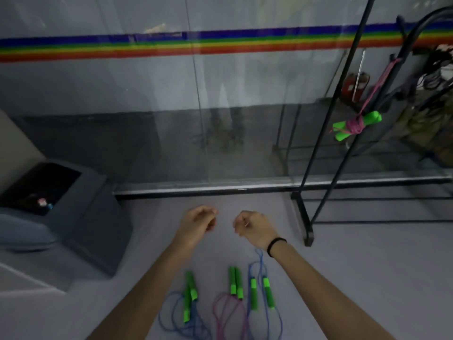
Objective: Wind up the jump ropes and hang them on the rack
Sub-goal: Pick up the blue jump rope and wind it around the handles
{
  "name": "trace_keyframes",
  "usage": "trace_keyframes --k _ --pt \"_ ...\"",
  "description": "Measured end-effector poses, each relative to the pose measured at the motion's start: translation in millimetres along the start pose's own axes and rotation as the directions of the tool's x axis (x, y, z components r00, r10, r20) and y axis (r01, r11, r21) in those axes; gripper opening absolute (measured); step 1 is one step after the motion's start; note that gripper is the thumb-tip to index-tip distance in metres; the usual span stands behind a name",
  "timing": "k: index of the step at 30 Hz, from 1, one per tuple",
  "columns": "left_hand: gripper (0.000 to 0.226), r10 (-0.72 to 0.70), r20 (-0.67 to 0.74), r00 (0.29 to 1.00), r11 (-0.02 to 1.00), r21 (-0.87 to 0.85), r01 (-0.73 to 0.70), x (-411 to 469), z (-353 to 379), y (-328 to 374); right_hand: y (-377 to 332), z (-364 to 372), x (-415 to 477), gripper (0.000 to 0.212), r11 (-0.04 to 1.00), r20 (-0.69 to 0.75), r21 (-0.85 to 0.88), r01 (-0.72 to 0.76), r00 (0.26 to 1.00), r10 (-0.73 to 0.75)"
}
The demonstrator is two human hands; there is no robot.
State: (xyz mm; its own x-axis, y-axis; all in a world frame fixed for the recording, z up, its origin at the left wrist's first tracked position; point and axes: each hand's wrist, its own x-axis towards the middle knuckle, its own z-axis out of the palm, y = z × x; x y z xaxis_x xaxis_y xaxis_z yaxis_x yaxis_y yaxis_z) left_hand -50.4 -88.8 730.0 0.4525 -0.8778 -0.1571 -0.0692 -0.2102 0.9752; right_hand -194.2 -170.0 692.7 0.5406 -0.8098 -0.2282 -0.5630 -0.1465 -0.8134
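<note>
Jump ropes [235,290] lie three in a row on the pale floor [355,278], to the left of the black rack [304,217] and nearer the camera than its foot, each with bright green handles. The one farthest from the rack is a blue rope [190,298], its two handles lying together and its cord in loose loops. Next toward the rack is a pink rope [221,312], handles side by side. Closest to the rack is a second blue rope [268,292], handles apart, with one thin loop of cord running up beneath the right wrist.

A fourth rope [356,125], pink cord wound round its paired green handles, hangs from the rack's slanted bars, well above the floor.

Both bare arms reach out above the ropes on the floor. The left hand [199,220] hovers to the left of the rack's foot; its grip is narrow, fingers loosely curled with the thumb near the forefinger, and nothing shows inside it. The right hand [255,228], between the left hand and the rack, is likewise loosely curled inward and holds nothing that can be seen; motion blur softens the fingertips. A black band [275,245] circles the right wrist. The two hands are near each other but apart, touching neither rope nor rack.

Behind the rack stands a glass wall [147,106] crossed by a rainbow stripe [196,45]. Far to the rack's left sits a grey bin [98,217].
</note>
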Motion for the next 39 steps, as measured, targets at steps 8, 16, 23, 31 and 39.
trace_keyframes --k 8,16,23,31,39 --pt "0.029 -0.069 -0.013 0.998 0.996 -0.059 0.068 -9 -13 -129 113 104 13 0.013 0.967 0.110 -0.162 -0.197 0.970 0.216" --pt "0.028 0.014 0.027 1.000 0.997 -0.078 -0.011 50 36 -381 365 237 105 0.022 0.909 0.002 -0.288 -0.302 0.949 0.316" --pt "0.024 0.043 0.079 0.996 0.998 -0.043 -0.040 105 69 -588 572 328 189 0.032 0.804 -0.128 -0.436 -0.405 0.912 0.390" --pt "0.026 0.023 0.087 0.996 0.998 -0.053 -0.018 129 91 -648 668 370 202 0.083 0.573 -0.295 -0.552 -0.605 0.785 0.545" --pt "0.026 -0.014 0.160 0.987 1.000 0.010 0.012 141 96 -658 700 393 212 0.074 0.598 -0.307 -0.416 -0.685 0.725 0.616"
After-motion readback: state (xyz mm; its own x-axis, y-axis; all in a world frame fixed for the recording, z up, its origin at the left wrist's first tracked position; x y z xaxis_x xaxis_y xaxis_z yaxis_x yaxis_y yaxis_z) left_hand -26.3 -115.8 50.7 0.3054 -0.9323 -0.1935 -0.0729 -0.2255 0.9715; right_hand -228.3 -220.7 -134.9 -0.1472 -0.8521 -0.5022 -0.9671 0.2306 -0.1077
